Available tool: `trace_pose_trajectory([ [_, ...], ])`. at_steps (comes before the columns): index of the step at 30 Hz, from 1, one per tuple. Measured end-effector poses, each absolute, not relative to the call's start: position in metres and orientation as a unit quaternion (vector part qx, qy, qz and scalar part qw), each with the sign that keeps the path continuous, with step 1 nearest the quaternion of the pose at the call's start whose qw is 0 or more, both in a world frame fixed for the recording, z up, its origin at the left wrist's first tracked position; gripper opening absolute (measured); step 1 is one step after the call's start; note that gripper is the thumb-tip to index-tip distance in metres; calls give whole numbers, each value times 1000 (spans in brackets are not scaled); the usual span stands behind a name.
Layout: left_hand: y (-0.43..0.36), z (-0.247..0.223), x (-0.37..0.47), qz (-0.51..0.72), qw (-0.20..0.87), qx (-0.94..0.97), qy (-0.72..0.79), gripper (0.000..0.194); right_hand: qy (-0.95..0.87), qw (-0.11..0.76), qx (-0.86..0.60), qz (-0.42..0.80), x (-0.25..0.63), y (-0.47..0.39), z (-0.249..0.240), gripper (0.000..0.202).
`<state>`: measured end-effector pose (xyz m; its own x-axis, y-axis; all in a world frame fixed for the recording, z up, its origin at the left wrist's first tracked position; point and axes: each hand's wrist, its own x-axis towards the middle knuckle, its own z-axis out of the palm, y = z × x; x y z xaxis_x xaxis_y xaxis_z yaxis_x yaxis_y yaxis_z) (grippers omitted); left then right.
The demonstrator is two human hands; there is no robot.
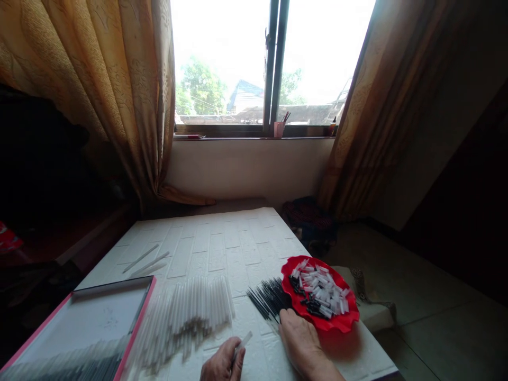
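My left hand (pixel 223 364) is at the table's near edge, closed on a clear plastic tube (pixel 243 341) that sticks up to the right. My right hand (pixel 300 341) rests flat on the table, fingertips at the near end of a bundle of thin black rods (pixel 268 297) and next to the red plate (pixel 340 323). The plate holds many small white and black caps (pixel 319 289). A pile of clear tubes (pixel 190 315) lies to the left of my left hand.
A pink-rimmed box (pixel 137 317) with finished pieces sits at the near left. Two loose tubes (pixel 145 260) lie farther back on the white brick-pattern table (pixel 230 243). Curtains, a window sill with a pink cup (pixel 279 128), and a floor cushion (pixel 309 217) lie beyond.
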<state>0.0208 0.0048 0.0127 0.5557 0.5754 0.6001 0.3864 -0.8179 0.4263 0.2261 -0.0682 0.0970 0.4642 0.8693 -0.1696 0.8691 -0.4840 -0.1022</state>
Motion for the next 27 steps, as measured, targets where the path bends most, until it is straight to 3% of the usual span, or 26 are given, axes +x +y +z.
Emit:
trace_pose_trajectory([
  [8, 1, 16, 20, 379, 126, 876, 272, 18, -516, -1, -851, 100, 224, -65, 96, 34],
  [12, 3, 12, 17, 397, 66, 867, 293, 20, -538, 19, -835, 110, 223, -81, 108, 29],
  [18, 6, 19, 18, 423, -23, 862, 278, 22, -639, 273, -707, 131, 237, -112, 109, 22],
  [20, 6, 24, 20, 425, -28, 863, 273, 22, -637, 317, -691, 132, 241, -115, 108, 23],
  [27, 1, 38, 27, 447, -55, 855, 258, 23, -667, 256, -688, 125, 236, -110, 110, 24],
])
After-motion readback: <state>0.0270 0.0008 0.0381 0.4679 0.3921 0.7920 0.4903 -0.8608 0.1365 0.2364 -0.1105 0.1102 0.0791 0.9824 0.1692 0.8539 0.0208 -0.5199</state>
